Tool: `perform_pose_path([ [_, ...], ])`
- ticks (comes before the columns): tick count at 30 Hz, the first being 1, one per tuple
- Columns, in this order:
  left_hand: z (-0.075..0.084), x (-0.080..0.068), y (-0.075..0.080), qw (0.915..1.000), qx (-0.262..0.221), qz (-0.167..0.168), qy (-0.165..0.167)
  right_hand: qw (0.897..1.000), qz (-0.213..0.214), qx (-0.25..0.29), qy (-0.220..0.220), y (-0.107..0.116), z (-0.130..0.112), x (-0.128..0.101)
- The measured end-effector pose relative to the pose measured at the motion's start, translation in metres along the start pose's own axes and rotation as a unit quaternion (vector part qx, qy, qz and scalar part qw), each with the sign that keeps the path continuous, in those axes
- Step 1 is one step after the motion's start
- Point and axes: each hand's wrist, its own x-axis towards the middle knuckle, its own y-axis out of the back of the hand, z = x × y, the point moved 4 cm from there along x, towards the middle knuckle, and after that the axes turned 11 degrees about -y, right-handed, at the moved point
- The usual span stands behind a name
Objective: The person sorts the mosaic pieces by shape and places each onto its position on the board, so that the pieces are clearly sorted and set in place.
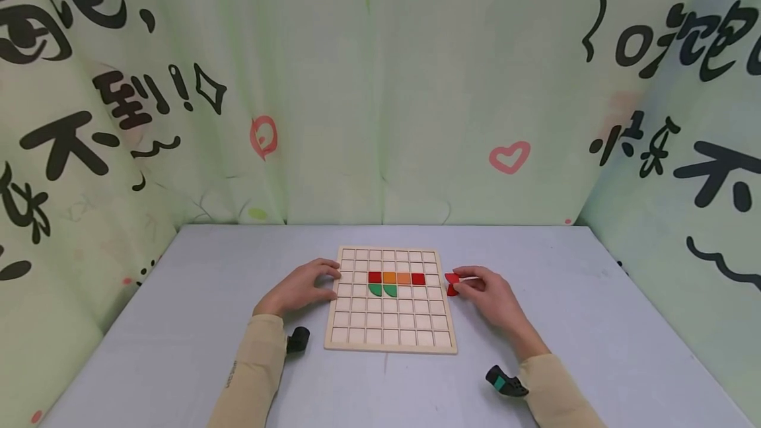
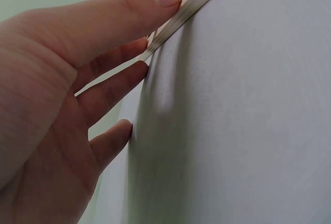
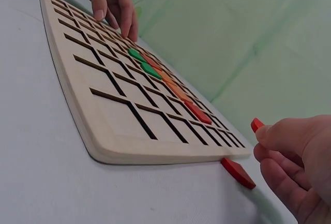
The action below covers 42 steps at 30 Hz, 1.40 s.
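Note:
A pale wooden grid board [image 1: 390, 350] lies flat on the table. One row holds a red square [image 1: 374, 277], two orange squares [image 1: 396, 278] and another red square [image 1: 418, 279]. Two green rounded pieces [image 1: 382, 290] sit in the row below, at its left. My left hand [image 1: 304, 286] rests thumb and fingertips against the board's left edge, fingers fairly straight. Just off the right edge, my right hand [image 1: 490, 296] pinches a small red piece [image 3: 256, 124] between thumb and finger, its shape mostly covered. Beneath that hand, a second red piece [image 3: 238, 173] lies beside the board.
The board stands on a table with a white cloth [image 1: 226, 256]. A pale green curtain [image 1: 333, 84] with black lettering and pink drawings hangs behind and at both sides. Black wrist cameras [image 1: 507, 383] are worn below both hands.

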Motion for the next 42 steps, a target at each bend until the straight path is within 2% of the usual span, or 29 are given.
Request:
perform_pose_path([
  [15,-0.003,0.000,-0.002,1.0000,0.001,0.002,-0.008,0.996,-0.048,0.076,-0.026,-0.024,-0.026,0.008],
  [35,-0.002,0.000,-0.001,1.0000,-0.001,0.005,-0.006,0.997,-0.068,0.043,-0.019,-0.051,-0.042,0.001],
  [42,-0.001,0.000,0.000,1.0000,-0.003,0.003,-0.005,0.998,-0.054,0.022,-0.008,-0.056,-0.041,0.002],
])
